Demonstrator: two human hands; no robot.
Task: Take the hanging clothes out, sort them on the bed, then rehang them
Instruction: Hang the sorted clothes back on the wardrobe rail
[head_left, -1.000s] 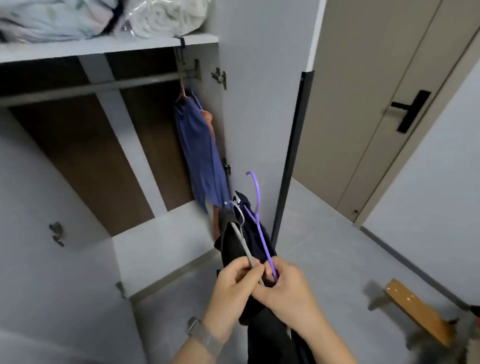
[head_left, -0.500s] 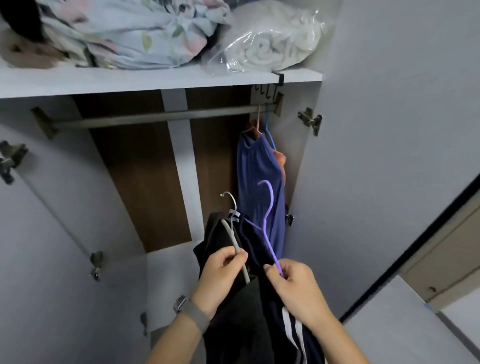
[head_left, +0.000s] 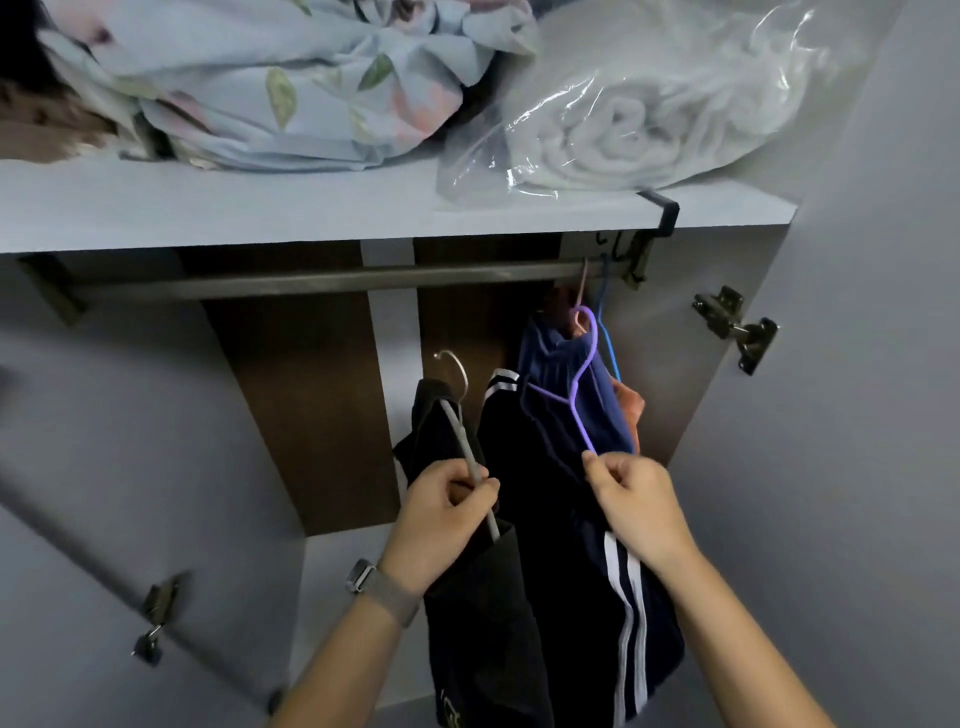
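Two hangers raised, hooks short of the rail

Left hand (head_left: 441, 512) gripping grey hanger (head_left: 470, 462) with black garment (head_left: 483, 613); right hand (head_left: 636, 499) pinching purple hanger (head_left: 579, 402) carrying striped navy trousers (head_left: 592, 561). Both below rail (head_left: 322, 283), beside hung blue garment (head_left: 582, 395). Risks: garments sliding off tilted hangers, purple hook snagging the hung clothes

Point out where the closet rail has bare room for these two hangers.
The rail is bare from its left bracket across to the blue garment. The right end is crowded: that garment and an orange one hang bunched against the side wall. The left hand grips the grey hanger; the right hand pinches the purple hanger.
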